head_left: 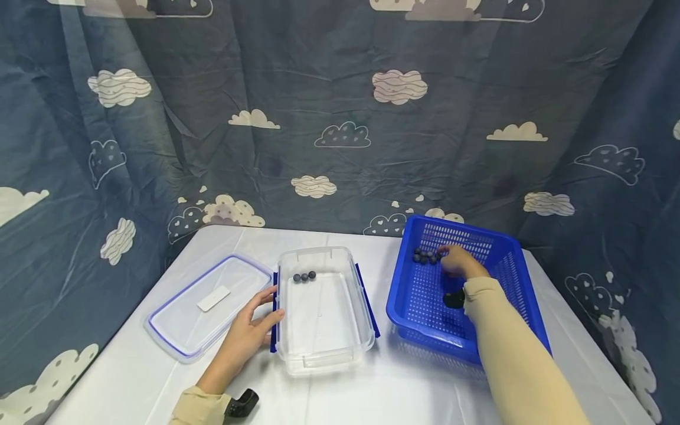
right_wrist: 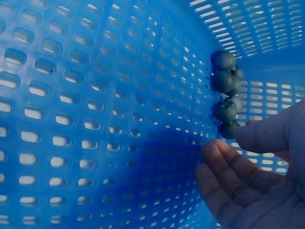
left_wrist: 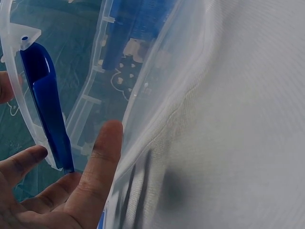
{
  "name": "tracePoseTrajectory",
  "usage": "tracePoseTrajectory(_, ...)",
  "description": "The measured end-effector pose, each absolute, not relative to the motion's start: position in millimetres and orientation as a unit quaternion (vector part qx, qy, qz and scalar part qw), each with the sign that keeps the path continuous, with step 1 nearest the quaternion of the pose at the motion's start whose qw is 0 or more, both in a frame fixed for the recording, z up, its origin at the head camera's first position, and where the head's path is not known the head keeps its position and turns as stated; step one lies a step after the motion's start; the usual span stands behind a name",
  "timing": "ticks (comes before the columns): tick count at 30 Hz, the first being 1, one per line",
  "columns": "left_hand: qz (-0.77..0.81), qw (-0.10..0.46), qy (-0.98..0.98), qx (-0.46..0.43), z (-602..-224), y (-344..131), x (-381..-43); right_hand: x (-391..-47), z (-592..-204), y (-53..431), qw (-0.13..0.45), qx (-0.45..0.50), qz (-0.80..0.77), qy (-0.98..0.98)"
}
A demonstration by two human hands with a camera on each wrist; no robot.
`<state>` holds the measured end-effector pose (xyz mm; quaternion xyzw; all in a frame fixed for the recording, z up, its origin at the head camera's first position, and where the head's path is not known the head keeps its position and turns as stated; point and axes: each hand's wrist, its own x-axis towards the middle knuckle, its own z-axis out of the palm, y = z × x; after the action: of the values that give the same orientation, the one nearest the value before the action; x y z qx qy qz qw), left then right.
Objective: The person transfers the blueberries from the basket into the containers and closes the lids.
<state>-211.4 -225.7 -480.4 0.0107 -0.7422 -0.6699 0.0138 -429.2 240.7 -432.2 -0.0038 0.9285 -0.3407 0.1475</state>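
Note:
Inside the blue plastic basket [head_left: 425,319], my right hand [head_left: 458,261] reaches toward several blueberries [right_wrist: 225,83] clustered along one side. Its thumb tip lies right at the lowest berry in the right wrist view, and the other fingers [right_wrist: 221,188] bend loosely below it. My left hand [head_left: 249,330] rests against the left side of a clear plastic container [head_left: 324,360], its thumb extended at the rim and its fingers around the blue latch [left_wrist: 50,105]. Three blueberries [head_left: 304,277] lie in a row toward the container's far end.
A clear lid [head_left: 186,319] with a blue seal and a white label lies left of the container on the white-covered table [head_left: 414,389]. A second blue latch [head_left: 366,301] hangs at the container's right side. Behind stands a dark cloud-patterned curtain [head_left: 319,77].

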Motion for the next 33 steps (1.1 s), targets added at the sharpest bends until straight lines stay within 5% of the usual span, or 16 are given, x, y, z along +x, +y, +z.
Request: tracePoseTrajectory(33,-0.663,0.015,-0.749,0.012,-481,-227,-212,-443,-441,236,0.12,-0.019,-0.244,0.962)
